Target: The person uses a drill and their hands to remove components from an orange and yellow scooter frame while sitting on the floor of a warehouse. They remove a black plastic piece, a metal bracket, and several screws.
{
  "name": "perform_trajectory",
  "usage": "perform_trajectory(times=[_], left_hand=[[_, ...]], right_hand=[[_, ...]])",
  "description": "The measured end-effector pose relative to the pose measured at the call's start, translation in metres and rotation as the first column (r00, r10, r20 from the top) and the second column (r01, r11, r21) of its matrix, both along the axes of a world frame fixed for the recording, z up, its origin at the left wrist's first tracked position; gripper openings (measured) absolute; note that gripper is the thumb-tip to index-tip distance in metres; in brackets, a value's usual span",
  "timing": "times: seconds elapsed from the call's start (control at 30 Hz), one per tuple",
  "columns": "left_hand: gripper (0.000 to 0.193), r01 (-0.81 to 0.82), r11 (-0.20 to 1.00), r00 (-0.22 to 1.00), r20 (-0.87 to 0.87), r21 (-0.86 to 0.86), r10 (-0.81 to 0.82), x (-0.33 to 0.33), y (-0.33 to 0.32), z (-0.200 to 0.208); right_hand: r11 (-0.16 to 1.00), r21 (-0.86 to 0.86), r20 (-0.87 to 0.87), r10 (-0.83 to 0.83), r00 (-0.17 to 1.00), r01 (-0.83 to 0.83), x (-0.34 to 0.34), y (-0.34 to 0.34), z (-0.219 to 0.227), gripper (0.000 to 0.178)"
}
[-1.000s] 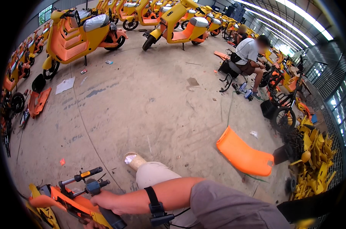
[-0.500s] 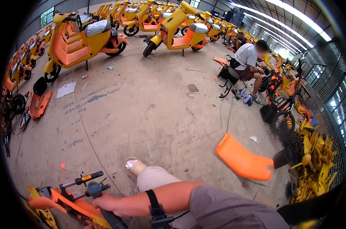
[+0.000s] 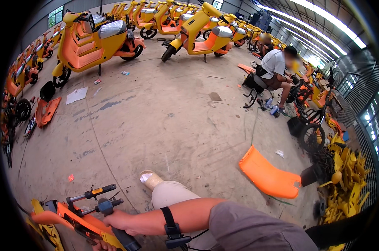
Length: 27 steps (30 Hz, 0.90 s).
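My right hand point(image 3: 117, 220) is wrapped round the grip of a dark blue cordless drill point(image 3: 105, 206), its battery base point(image 3: 128, 241) showing below the fist. The drill's head is over an orange and yellow scooter body point(image 3: 64, 213) at the lower left. Beside the drill, a metal shock absorber point(image 3: 82, 196) with a black and orange end sticks out from that body. Low at the frame's edge, my left hand point(image 3: 103, 245) shows only in part, its fingers curled against the scooter body. What those fingers hold is hidden.
A loose orange panel point(image 3: 269, 173) lies on the concrete at the right, near a heap of yellow parts point(image 3: 344, 184). Yellow scooters point(image 3: 82, 48) stand in rows at the back. A seated person point(image 3: 275, 69) works at a stripped scooter frame point(image 3: 313, 125). Another orange panel point(image 3: 47, 111) lies at left.
The whole view has shifted slightly, so the scene sits a little farther right. My right hand keeps its grip on the drill over the scooter body. A bit more of my left hand shows.
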<state>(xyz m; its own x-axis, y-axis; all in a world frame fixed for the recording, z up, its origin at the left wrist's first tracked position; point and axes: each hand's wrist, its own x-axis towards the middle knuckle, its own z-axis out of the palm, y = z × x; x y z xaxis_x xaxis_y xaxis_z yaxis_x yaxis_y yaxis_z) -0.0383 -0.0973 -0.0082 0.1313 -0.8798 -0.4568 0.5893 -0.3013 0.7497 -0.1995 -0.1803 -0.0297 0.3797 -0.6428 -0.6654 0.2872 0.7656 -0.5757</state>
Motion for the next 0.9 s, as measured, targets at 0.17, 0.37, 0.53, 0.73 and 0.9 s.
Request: perform_trajectory(times=[0.17,0.37,0.53,0.73,0.9], left_hand=[[0.008,0.003,1.0,1.0,-0.024,-0.005,-0.003,0.004,0.002,0.0],[0.009,0.009,1.0,1.0,-0.027,0.003,-0.009,0.008,0.005,-0.004],[0.008,0.03,0.999,0.999,-0.026,-0.041,-0.031,0.01,0.006,-0.003],[0.007,0.014,1.0,0.999,-0.031,-0.013,-0.014,0.0,0.005,0.002],[0.004,-0.032,0.999,0.999,-0.002,-0.006,0.032,-0.011,0.003,0.011]], right_hand=[[0.999,-0.04,-0.054,0.034,0.998,-0.036,0.01,-0.001,-0.018,0.017],[1.0,0.007,-0.038,0.029,0.999,-0.029,0.015,0.004,-0.007,0.014],[0.996,-0.062,-0.091,0.063,0.994,-0.069,0.015,0.004,-0.013,0.015],[0.996,-0.057,-0.128,0.061,0.99,-0.069,0.008,0.002,-0.031,0.021],[0.995,-0.033,-0.166,0.091,0.982,-0.098,-0.003,0.004,-0.014,0.022]])
